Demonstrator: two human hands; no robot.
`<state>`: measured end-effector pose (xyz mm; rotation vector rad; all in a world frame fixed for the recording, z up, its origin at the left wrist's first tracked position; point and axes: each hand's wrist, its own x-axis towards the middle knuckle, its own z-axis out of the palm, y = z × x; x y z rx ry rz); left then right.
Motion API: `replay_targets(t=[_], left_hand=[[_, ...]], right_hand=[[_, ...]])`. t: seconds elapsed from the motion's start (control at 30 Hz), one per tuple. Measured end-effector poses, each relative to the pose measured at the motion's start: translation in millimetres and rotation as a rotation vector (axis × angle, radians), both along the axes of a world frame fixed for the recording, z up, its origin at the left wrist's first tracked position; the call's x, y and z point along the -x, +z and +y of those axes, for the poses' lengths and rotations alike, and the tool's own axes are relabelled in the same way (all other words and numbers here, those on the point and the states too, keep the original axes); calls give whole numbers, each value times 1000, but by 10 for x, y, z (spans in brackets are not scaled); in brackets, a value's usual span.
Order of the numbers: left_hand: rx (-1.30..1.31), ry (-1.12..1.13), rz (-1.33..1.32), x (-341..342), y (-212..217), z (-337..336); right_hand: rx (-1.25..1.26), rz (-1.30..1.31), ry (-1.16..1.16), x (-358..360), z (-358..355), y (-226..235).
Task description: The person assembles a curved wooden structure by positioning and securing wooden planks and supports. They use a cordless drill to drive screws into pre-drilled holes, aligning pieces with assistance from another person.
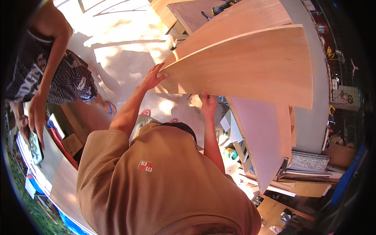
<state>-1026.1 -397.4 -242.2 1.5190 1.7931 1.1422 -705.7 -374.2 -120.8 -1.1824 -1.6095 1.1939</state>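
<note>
A long plywood panel (243,66) lies slanted before me, its left end close to my body and its far end off to the right. My left hand (153,78) grips that left end, thumb along the face and fingers at the far edge. At the near edge, my right hand (208,102) pinches the panel from below, with the fingers partly hidden. Beneath and beyond it is a second plywood sheet (250,19), which my panel partly covers.
A board with a pale face (254,137) stands under the panel on the right. Offcuts and stacked boards (305,176) lie beyond it. A power drill (223,7) rests at the back. On the left, another person (58,70) holds a phone (36,148) beside a pale-topped table (58,192).
</note>
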Motion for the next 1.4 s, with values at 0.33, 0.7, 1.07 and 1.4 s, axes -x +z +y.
replay_targets(t=[0.33,0.7,1.07,1.4], left_hand=[[64,-203,28,-292,157,152],[-24,-484,110,-882,160,44],[254,-513,255,-1850,-233,76],[277,-702,646,-3540,619,719]], right_hand=[[92,-50,-201,-364,-226,-165],[43,-76,-246,-1161,-773,-120],[236,61,-183,-2425,-904,-628],[103,718,-442,-3985,-794,-797]])
